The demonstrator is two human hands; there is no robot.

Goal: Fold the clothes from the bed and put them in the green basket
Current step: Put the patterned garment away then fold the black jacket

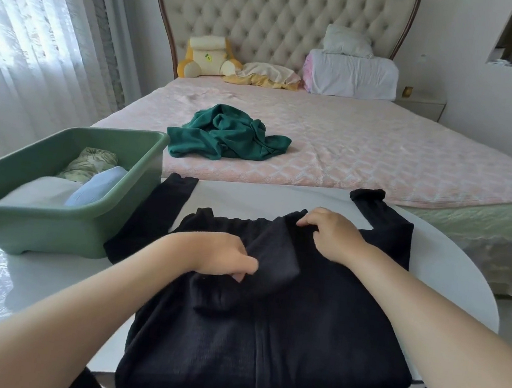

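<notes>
The green basket (50,230) blocks the table's (43,284) left side.

- We see a black ribbed top (262,339) at 6 o'clock.
- Our basket (50,226) at 9 o'clock is green.
- At 11, a dark green garment (226,135).
- Pink diamond-patterned bedspread (382,151) at 1.

At 6 o'clock the hem of the black sweater (262,339) and both forearms run off the bottom edge. Fingertips of the left hand (224,254) are buried in a sweater fold; those of the right hand (333,232) curl out of sight into the collar. At 9 o'clock the green basket (50,233) is cut off, its wall hiding part of the folded clothes (97,187). At 11 o'clock, a cushion's sticker (208,57) is unreadably small.
</notes>
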